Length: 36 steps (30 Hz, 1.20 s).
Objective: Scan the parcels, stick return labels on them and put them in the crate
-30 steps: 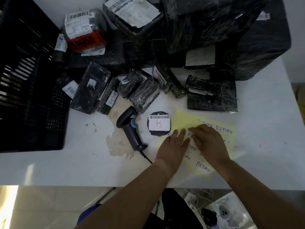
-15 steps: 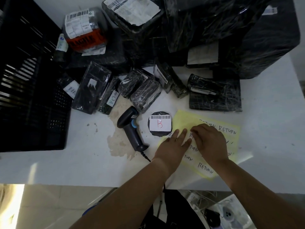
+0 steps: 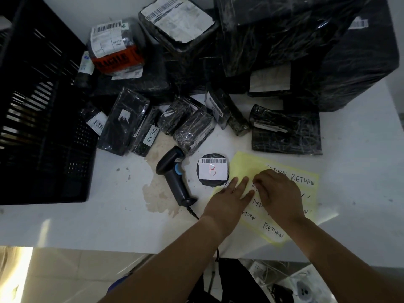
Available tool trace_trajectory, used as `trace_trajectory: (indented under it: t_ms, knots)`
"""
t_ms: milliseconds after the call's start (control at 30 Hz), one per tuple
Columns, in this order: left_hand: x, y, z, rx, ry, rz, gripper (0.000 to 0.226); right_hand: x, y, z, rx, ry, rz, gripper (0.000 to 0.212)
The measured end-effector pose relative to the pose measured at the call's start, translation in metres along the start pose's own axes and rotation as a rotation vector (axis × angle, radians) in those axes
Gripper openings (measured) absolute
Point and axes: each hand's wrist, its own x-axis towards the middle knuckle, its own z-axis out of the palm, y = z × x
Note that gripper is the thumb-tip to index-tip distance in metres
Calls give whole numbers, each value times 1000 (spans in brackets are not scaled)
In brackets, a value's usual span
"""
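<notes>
**A:** hands?
**B:** Left hand point(image 3: 227, 200) is flat with the fingers straight, pressing the near-left part of the yellow label sheet point(image 3: 244, 165). Right hand point(image 3: 279, 193) is right against it, fingers curled down, tips on the middle of the sheet. Can't tell if it has a label edge pinched, since the knuckles hide the tips.
**A:** sheet?
**B:** Flat on the white table point(image 3: 360, 171), near the front edge. Handwritten RETURN labels point(image 3: 302, 179) show around both hands.
**A:** parcel being worked?
**B:** Round black parcel point(image 3: 212, 170), white sticker up with a barcode and a red letter. It sits at the sheet's far-left edge, just past the left fingertips. Neither hand is on it.
**A:** scanner?
**B:** Handheld scanner point(image 3: 175, 173) on its side, just left of the round parcel, on a brownish stain point(image 3: 157, 202). Its cable runs off the front edge.
**A:** rest of the stock?
**B:** A row of small wrapped parcels point(image 3: 192, 132) lies behind the scanner. The labelled parcel point(image 3: 146, 132) in that row already has a RETURN sticker. A flat parcel point(image 3: 286, 132) lies behind the sheet. The big wrapped parcels point(image 3: 295, 40) are stacked at the back, one with orange tape point(image 3: 115, 59).
**A:** crate?
**B:** Black slatted crate point(image 3: 39, 106) at far left, well apart from the hands. The inside is too dark to read.
</notes>
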Motion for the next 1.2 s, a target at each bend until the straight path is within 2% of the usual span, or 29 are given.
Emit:
trace_trajectory:
  t_ms: [100,233,600,733,867,1033,1200]
  knots:
    - [0,0,0,0,-3,1,73,-1,3,0,4,-20,-9,10]
    - [0,0,0,3,2,-1,72,-3,7,3,42,7,-23,24]
    - [0,0,0,-17,0,6,74,-1,-1,0,7,-7,11,16]
    - [0,0,-2,-15,2,6,73,-3,6,2,25,13,-15,27]
    - [-1,0,-2,-9,5,2,73,-6,6,3,12,35,-48,21]
    - [-1,0,-1,-7,6,4,75,-1,0,-3,14,15,-7,20]
    - [1,-2,-1,-2,-3,8,74,8,-5,-6,-22,-21,-7,5]
